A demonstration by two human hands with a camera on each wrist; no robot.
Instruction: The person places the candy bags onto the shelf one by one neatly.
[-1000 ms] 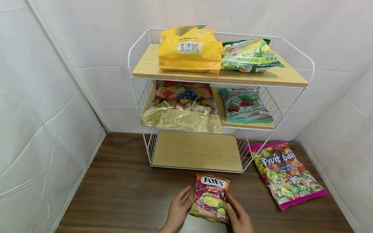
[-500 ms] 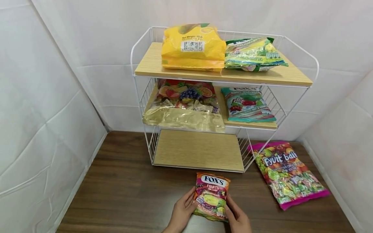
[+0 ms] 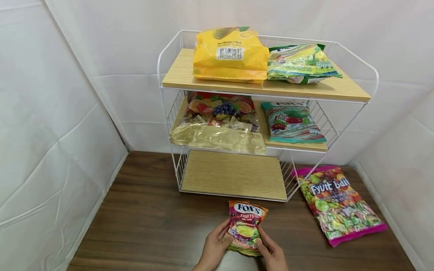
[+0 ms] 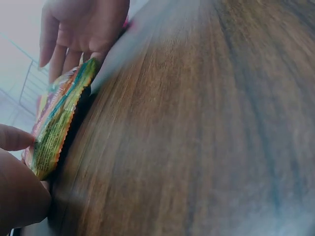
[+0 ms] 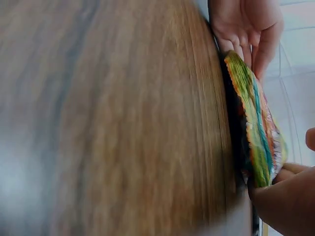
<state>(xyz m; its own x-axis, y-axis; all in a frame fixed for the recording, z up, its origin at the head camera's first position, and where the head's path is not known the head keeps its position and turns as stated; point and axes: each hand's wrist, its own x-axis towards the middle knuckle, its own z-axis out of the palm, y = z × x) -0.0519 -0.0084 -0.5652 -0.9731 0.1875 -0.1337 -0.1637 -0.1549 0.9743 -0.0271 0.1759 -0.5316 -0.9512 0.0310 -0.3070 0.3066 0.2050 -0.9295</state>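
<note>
A FOX'S Fruits candy bag [image 3: 245, 226], orange and purple, is held face up above or on the dark wooden table, in front of the wire rack; I cannot tell whether it is lifted. My left hand [image 3: 214, 246] grips its left side, thumb on the front and fingers along the edge. On the opposite side my right hand [image 3: 272, 253] pinches it the same way. In the left wrist view the bag's lower crimped edge [image 4: 56, 140] faces the camera. The right wrist view shows the bag [image 5: 256, 123] between both hands. Parts of the fingers are hidden behind it.
The white wire rack [image 3: 234, 189] has wooden shelves. A yellow bag [image 3: 230, 56] and a green bag [image 3: 301, 64] lie on top, a gold-and-red candy bag [image 3: 218, 128] and a teal FOX'S bag [image 3: 293, 122] below. A pink-edged Fyuit ball bag [image 3: 339, 205] lies right.
My left hand has moved right from beside the candy bag onto its left side. Both thumbs now press its front, and its sides are drawn in slightly. The head view has shifted a little.
</note>
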